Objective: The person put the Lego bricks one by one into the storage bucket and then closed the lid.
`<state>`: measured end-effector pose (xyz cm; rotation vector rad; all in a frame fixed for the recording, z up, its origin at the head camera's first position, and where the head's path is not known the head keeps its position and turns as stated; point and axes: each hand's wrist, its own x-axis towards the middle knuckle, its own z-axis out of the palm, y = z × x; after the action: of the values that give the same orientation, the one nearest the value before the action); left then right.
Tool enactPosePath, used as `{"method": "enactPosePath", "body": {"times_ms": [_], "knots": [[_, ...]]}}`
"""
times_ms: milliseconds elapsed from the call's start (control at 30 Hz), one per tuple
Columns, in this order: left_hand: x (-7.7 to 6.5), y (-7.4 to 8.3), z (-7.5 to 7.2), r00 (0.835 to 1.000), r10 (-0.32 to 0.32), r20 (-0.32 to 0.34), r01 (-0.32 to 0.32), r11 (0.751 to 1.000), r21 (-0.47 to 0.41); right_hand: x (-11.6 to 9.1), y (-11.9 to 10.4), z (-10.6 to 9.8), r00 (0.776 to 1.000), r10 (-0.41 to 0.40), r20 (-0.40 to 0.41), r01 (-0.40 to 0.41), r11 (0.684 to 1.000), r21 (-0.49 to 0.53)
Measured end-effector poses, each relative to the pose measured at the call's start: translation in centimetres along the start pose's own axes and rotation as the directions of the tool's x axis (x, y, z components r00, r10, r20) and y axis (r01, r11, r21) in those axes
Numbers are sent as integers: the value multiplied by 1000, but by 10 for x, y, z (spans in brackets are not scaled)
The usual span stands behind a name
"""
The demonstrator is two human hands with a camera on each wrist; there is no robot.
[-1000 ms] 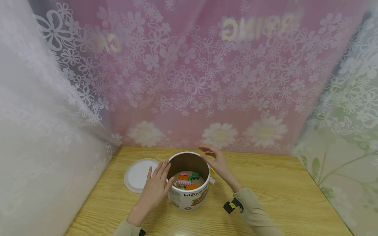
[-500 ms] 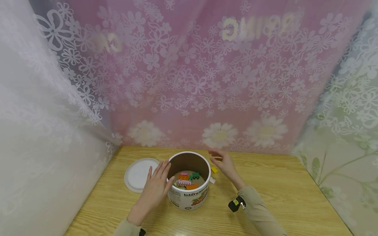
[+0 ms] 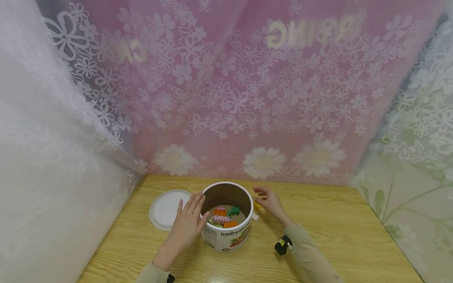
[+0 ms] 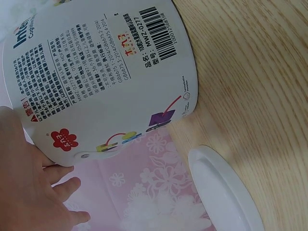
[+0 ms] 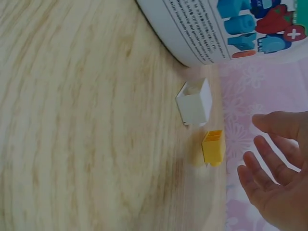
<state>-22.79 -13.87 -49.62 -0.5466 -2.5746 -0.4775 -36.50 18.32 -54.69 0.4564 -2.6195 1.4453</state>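
Observation:
A white bucket (image 3: 216, 240) with printed sides stands open-topped on the table. Inside it lie toy building bricks, among them an orange brick (image 3: 220, 212), a pink brick (image 3: 221, 219) and a green brick (image 3: 235, 211). My left hand (image 3: 186, 225) rests at the bucket's left rim with its fingers extended. To the right of the bucket, my right hand (image 3: 271, 203) hovers with fingers loosely bent and nothing between them. Just by its fingers, a yellow brick (image 5: 213, 148) lies on the table beside a white brick (image 5: 194, 103), both plain in the right wrist view.
A round white lid (image 3: 169, 209) lies on the wooden table (image 3: 329, 228), left of the bucket and partly behind the left hand. A pink floral curtain (image 3: 226, 98) hangs along the table's back edge, with pale curtains at both sides.
My right hand has moved away from the bucket's rim, rightward and down toward the yellow brick, which it now partly covers in the head view. My left hand has stayed at the rim.

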Motion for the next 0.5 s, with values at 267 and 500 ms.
{"method": "enactPosePath", "body": {"times_ms": [267, 500], "knots": [[1, 0, -1, 999, -26, 43, 26, 1000, 7, 1, 2, 5, 998, 53, 30, -50, 995, -84], [1, 1, -3, 998, -27, 50, 26, 1000, 10, -1, 2, 6, 990, 138, 26, -133, 982, -134]]}}
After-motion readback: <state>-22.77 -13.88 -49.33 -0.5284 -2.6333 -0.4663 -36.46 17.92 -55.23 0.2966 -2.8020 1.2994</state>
